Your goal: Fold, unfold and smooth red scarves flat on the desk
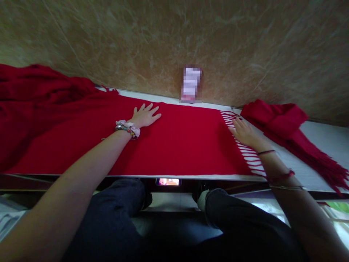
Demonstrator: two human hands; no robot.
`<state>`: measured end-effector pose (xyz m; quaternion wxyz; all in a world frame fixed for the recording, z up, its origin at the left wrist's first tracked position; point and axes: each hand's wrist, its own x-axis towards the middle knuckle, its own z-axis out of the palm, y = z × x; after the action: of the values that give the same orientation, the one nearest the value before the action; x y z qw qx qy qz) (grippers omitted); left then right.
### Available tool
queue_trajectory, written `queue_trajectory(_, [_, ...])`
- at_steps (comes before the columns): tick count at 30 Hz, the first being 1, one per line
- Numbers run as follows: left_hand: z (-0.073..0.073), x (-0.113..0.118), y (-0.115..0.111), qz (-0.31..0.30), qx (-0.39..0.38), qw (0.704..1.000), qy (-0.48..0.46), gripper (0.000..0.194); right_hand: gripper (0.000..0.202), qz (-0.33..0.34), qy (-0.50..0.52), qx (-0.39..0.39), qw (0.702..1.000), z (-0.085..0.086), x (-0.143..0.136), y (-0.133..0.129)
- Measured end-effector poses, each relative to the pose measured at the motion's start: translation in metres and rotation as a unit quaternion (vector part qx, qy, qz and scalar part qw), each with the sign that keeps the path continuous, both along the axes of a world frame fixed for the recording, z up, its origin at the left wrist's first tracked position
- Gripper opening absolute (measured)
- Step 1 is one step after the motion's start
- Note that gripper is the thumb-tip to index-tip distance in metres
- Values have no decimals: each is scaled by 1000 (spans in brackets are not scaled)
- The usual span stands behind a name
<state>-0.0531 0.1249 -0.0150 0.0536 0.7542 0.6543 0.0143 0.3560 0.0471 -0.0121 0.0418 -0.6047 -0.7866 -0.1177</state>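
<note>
A red fringed scarf (188,142) lies spread flat across a white-covered table. My left hand (145,115) rests on its middle with fingers spread and palm down, holding nothing. At the scarf's right end, my right hand (242,131) lies over the white-backed tassels (252,160), its fingers stretched out and fairly close together. The tassels stick out to the right in separate strands, and some are hidden beneath that hand.
A heap of red cloth (40,85) is piled at the left. Another red scarf (278,120) lies folded on the white table surface (327,142) at the right. A brown marbled wall (136,43) borders the far side. Below the near edge, a lit phone screen (168,182) shows.
</note>
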Motion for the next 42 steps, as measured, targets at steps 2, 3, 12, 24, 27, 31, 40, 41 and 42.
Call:
queue_trajectory(2, [-1, 0, -1, -4, 9, 1000, -1, 62, 59, 42, 33, -3, 999, 7, -48, -11])
queue_trajectory(3, [-1, 0, -2, -7, 19, 1000, -3, 61, 60, 76, 47, -10, 996, 9, -74, -17])
queue_trajectory(12, [-5, -3, -1, -27, 34, 999, -11, 58, 52, 129, 41, -102, 985, -9, -101, -43])
queue_trajectory(24, [-2, 2, -7, -14, 71, 997, 16, 56, 55, -73, 24, -10, 997, 5, -10, -49])
queue_trajectory(27, [-3, 1, -7, -3, 71, 997, 14, 57, 60, 33, 63, -4, 997, 10, -71, -57])
queue_trajectory(31, [-5, -1, -4, 8, 45, 999, 3, 58, 56, 146, 53, -85, 984, 2, -119, -69])
queue_trajectory(40, [-1, 0, -6, 0, 36, 999, -10, 57, 53, -8, -15, -69, 997, -14, -3, -65])
queue_trajectory(41, [0, 1, -7, -3, 36, 999, -12, 57, 53, -31, -26, -73, 997, -12, 6, -63])
queue_trajectory(42, [0, 1, -8, -5, 36, 999, -13, 57, 53, -52, -37, -78, 995, -9, 12, -61])
